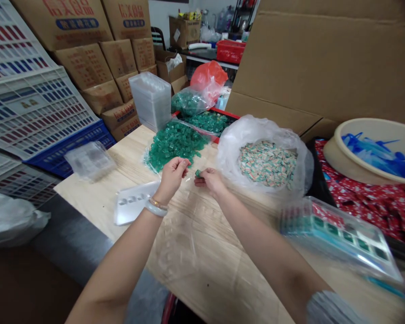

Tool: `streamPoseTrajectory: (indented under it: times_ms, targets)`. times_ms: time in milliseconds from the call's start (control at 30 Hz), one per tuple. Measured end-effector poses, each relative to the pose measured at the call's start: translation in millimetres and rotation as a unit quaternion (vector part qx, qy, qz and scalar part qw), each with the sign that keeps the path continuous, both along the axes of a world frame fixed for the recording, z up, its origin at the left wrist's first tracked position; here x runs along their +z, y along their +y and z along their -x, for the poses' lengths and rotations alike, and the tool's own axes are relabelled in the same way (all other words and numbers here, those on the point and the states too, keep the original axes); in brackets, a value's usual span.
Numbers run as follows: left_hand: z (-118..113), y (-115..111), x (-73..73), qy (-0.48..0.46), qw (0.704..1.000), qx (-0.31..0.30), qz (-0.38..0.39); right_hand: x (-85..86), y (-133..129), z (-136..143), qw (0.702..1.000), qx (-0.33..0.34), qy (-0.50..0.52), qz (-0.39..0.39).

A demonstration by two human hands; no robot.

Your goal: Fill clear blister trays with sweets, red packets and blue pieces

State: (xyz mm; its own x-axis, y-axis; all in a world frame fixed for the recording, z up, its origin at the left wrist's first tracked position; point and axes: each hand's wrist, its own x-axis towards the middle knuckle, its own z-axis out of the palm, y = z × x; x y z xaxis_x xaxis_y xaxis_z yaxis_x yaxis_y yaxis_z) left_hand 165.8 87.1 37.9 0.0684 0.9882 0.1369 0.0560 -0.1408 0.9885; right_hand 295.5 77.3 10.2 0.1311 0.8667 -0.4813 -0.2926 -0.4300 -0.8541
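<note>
My right hand (209, 181) pinches a small green piece (197, 173) between thumb and fingers, above the wooden table (229, 265). Close on its left, my left hand (175, 174) has thumb and forefinger pressed together; whether anything is between them I cannot make out. A heap of translucent green pieces (177, 143) lies just beyond my hands. To the right, an open white plastic bag (226, 148) holds many small printed packets (268, 163). A pale tray with round hollows (135, 207) rests beside my left wrist. Clear plastic with moulded shapes (177, 243) lies below my hands.
Stacked clear trays with green pieces (344, 236) stand at right, near a cream basin (337, 155) of blue items and red wrappers (384, 204). Clear containers (91, 159) lie at the left table edge. Stacked crates (30, 108) and cardboard boxes (84, 67) line the left.
</note>
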Motion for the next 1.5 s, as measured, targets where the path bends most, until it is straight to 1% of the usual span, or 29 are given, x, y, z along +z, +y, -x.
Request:
streamPoseTrajectory:
  times_ms: [67, 100, 200, 267, 333, 400, 467, 533, 667, 733, 800, 833, 900, 1000, 1100, 1167, 1267, 1300, 1333, 1367, 1400, 1433, 1467, 1500]
  targets:
    - [-0.4, 0.6, 3.1, 0.009, 1.0, 0.009, 0.017, -4.0, -0.4, 1.9, 0.999, -0.026, -0.015, -0.024]
    - [-1.3, 0.8, 1.8, 0.028, 0.999, 0.011, 0.031, -6.1, -1.1, 3.8, 0.998, -0.031, -0.018, -0.046]
    - [-7.8, -1.0, -10.2, 0.083, 0.993, -0.022, 0.076, -9.9, -4.4, 9.4, 0.989, -0.045, -0.054, -0.126]
    - [-13.6, -3.8, -19.4, 0.091, 0.992, -0.046, 0.077, -9.7, -7.2, 10.2, 0.978, -0.05, -0.105, -0.17]
    - [-18.2, -6.4, -25.3, 0.076, 0.993, -0.052, 0.069, -6.9, -10.7, 7.8, 0.976, -0.033, -0.129, -0.174]
    - [-20.6, -8.4, -27.2, 0.042, 0.994, -0.058, 0.078, -2.5, -14.7, 4.3, 0.985, -0.009, -0.096, -0.145]
    - [-21.9, -10.4, -26.3, -0.001, 0.994, -0.057, 0.097, 2.1, -19.4, 2.5, 0.991, -0.004, -0.042, -0.124]
    - [-23.8, -13.6, -23.8, -0.039, 0.992, -0.04, 0.115, 5.5, -24.7, 3.9, 0.991, -0.026, -0.021, -0.131]
    - [-32.3, -27.0, -16.0, -0.108, 0.982, 0.005, 0.153, 8.7, -37.9, 11.6, 0.971, -0.068, -0.101, -0.204]
    - [-36.7, -36.1, -11.9, -0.133, 0.979, 0.022, 0.155, 10.5, -45.4, 13.7, 0.963, -0.078, -0.123, -0.227]
    - [-38.6, -44.5, -9.3, -0.112, 0.985, 0.031, 0.125, 12.7, -52.8, 13.0, 0.963, -0.077, -0.112, -0.234]
    - [-38.4, -47.9, -8.4, -0.079, 0.991, 0.034, 0.101, 13.9, -56.1, 11.5, 0.962, -0.069, -0.108, -0.239]
    - [-35.7, -52.6, -7.0, 0.015, 0.998, 0.037, 0.049, 16.4, -61.4, 6.6, 0.954, -0.045, -0.124, -0.267]
    - [-29.5, -56.3, -2.1, 0.14, 0.99, 0.022, -0.021, 22.0, -64.2, -4.1, 0.92, 0.02, -0.222, -0.321]
    - [-24.4, -58.5, 7.4, 0.203, 0.977, 0.005, -0.068, 33.2, -62.1, -15.8, 0.871, 0.092, -0.332, -0.352]
    - [-21.7, -59.0, 14.0, 0.224, 0.97, -0.005, -0.091, 43.3, -60.7, -21.2, 0.83, 0.148, -0.397, -0.365]
    - [-16.9, -55.9, 20.5, 0.22, 0.969, -0.03, -0.106, 55.7, -60.3, -21.9, 0.748, 0.225, -0.511, -0.36]
    - [-14.8, -53.8, 21.6, 0.211, 0.972, -0.043, -0.091, 57.8, -59.3, -20.3, 0.718, 0.238, -0.55, -0.354]
    - [-12.2, -51.6, 22.3, 0.197, 0.977, -0.063, -0.06, 58.7, -56.9, -18.2, 0.691, 0.241, -0.585, -0.349]
    - [-9.2, -49.4, 22.7, 0.178, 0.98, -0.091, -0.016, 58.8, -52.3, -16.1, 0.669, 0.236, -0.616, -0.342]
    - [-5.9, -47.5, 22.5, 0.157, 0.979, -0.125, 0.035, 58.6, -44.8, -14.7, 0.653, 0.223, -0.641, -0.334]
    - [-2.0, -45.9, 21.9, 0.135, 0.974, -0.161, 0.086, 58.5, -33.8, -14.4, 0.646, 0.202, -0.661, -0.324]
    - [2.2, -44.7, 20.7, 0.112, 0.966, -0.191, 0.13, 59.3, -19.0, -15.6, 0.644, 0.175, -0.676, -0.312]
    - [6.7, -43.7, 18.9, 0.095, 0.96, -0.206, 0.162, 61.3, -0.5, -18.7, 0.646, 0.146, -0.687, -0.3]
